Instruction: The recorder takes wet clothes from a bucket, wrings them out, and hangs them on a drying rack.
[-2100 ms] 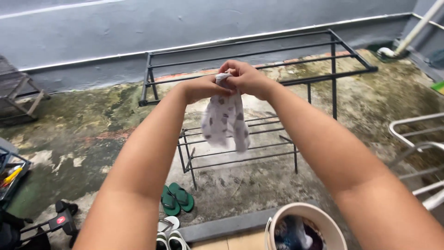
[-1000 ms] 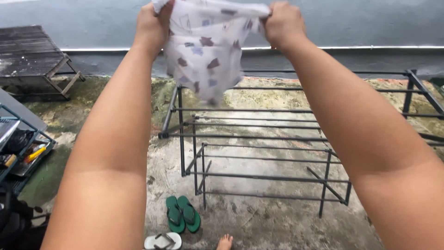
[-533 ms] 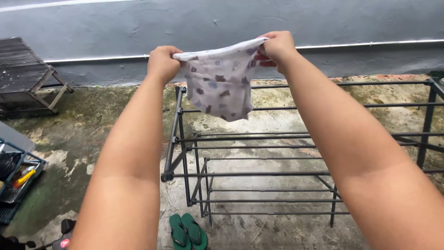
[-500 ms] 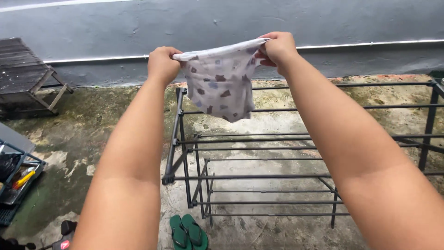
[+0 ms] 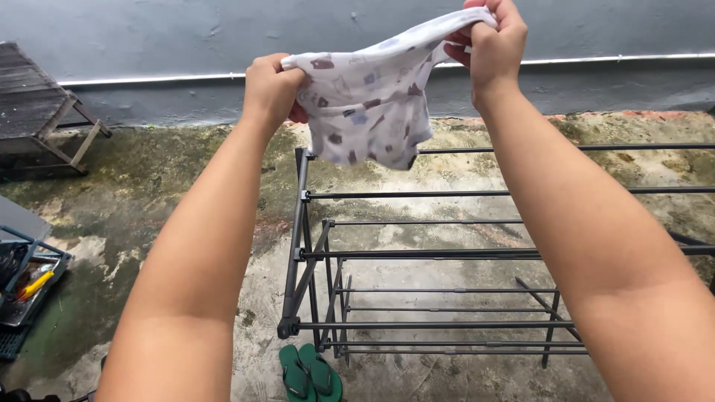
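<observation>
White patterned cloth (image 5: 370,112) stretched between left hand (image 5: 272,85) and right hand (image 5: 493,39).

garment (image 5: 370,104) held above rack (image 5: 417,253); slippers (image 5: 310,372) before it.

My right hand (image 5: 495,41) now lifts its corner of the patterned cloth (image 5: 369,100) toward one o'clock; the cloth stretches wider, slanting.

Garment (image 5: 369,112): white, small brown, grey-blue & maroon patches printed all over. Drying rack (image 5: 417,253): dark grey/black bars. Flip-flops (image 5: 310,372): green. Wall (image 5: 186,37): grey-blue w/ white stripe. Floor (image 5: 149,186): grey concrete, green-stained. Bench (image 5: 33,104): weathered grey.
</observation>
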